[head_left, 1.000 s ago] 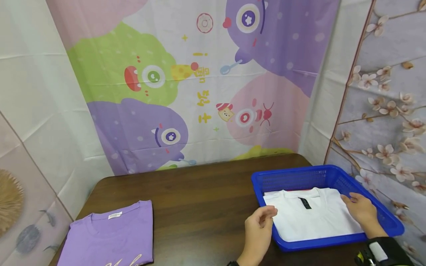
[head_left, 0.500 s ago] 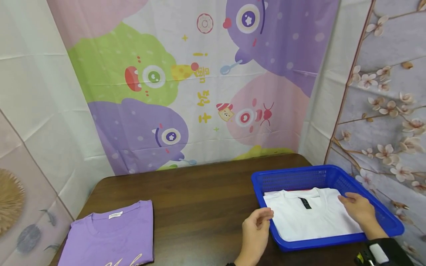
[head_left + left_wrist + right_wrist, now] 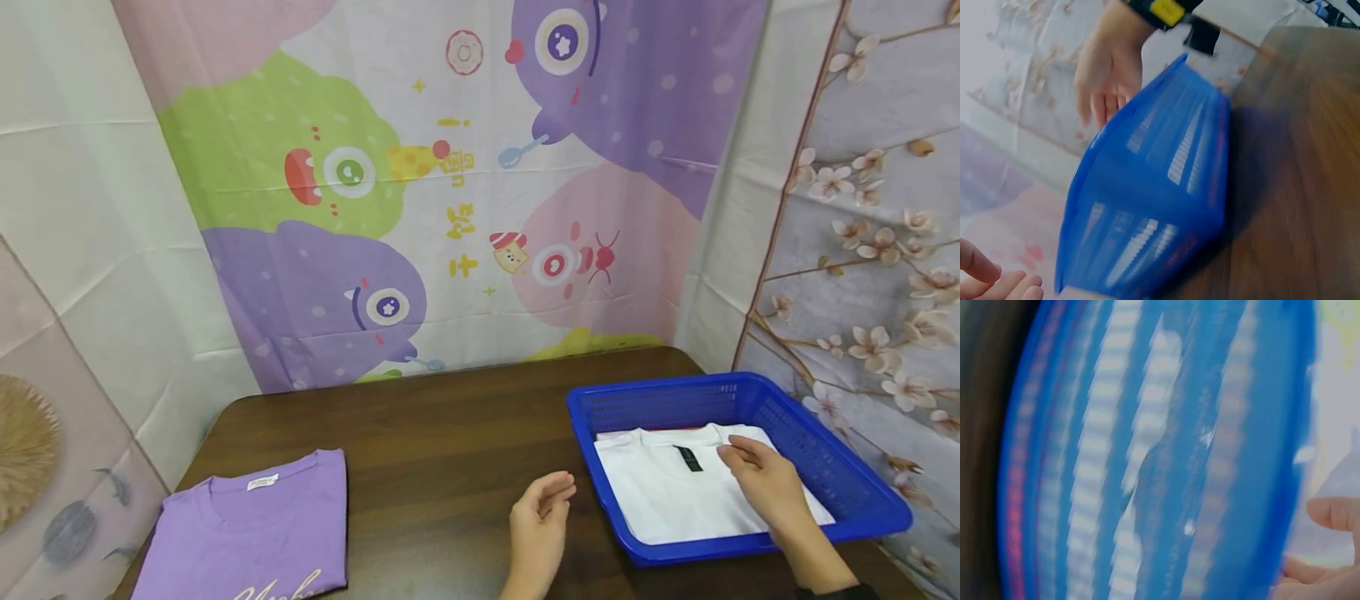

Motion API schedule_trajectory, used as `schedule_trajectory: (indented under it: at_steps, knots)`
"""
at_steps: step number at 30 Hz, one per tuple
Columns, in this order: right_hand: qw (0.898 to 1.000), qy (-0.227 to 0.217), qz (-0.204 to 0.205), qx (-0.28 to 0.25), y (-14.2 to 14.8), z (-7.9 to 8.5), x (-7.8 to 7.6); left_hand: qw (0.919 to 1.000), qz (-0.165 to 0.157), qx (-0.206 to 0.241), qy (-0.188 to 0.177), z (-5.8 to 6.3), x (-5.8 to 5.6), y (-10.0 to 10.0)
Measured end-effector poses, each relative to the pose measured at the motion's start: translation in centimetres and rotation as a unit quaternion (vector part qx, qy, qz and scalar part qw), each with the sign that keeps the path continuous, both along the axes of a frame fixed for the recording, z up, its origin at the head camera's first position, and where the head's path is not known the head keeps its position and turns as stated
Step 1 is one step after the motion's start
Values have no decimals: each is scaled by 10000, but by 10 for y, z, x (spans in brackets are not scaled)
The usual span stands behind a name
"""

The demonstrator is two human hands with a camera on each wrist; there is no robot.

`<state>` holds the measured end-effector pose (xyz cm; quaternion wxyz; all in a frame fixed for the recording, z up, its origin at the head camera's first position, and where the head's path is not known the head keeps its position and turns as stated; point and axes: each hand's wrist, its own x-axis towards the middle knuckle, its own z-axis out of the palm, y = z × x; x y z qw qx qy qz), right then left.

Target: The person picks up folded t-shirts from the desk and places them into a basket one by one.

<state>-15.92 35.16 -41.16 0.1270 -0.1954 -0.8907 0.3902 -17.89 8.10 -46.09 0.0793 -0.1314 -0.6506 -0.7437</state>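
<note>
In the head view a folded white T-shirt (image 3: 675, 492) with a black neck label lies in a blue plastic basket (image 3: 693, 550). My right hand (image 3: 768, 483) hovers over the shirt's right half, its fingers loosely bent and holding nothing. Left of the basket, apart from its rim, my left hand (image 3: 538, 525) hangs above the table with fingers relaxed and nothing between them. Through the left wrist view the right hand (image 3: 1110, 81) appears beyond the basket's slotted side (image 3: 1147, 187). Blurred basket slots fill most of the right wrist view, with fingertips (image 3: 1329, 512) at its right edge.
A folded purple T-shirt (image 3: 255, 525) with light lettering lies at the left of the brown wooden table (image 3: 435, 467). A sliver of red cloth (image 3: 671, 430) shows behind the white shirt. Printed curtains (image 3: 465, 250) hang around the back and sides.
My left hand has drawn left, away from the basket's rim. The right hand has moved left, from the shirt's right edge to above it. Both shirts and the basket stay put.
</note>
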Motion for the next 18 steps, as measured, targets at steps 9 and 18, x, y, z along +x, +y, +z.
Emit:
schedule_trajectory:
  at_steps: [9, 18]
  knots:
    - [9776, 1155, 558, -1671, -89, 5, 15, 9928, 913, -116, -767, -18, -7, -68]
    - [9510, 1465, 1100, -2490, -165, 2, 16, 9761, 2143, 119, -353, -38, -10, -141]
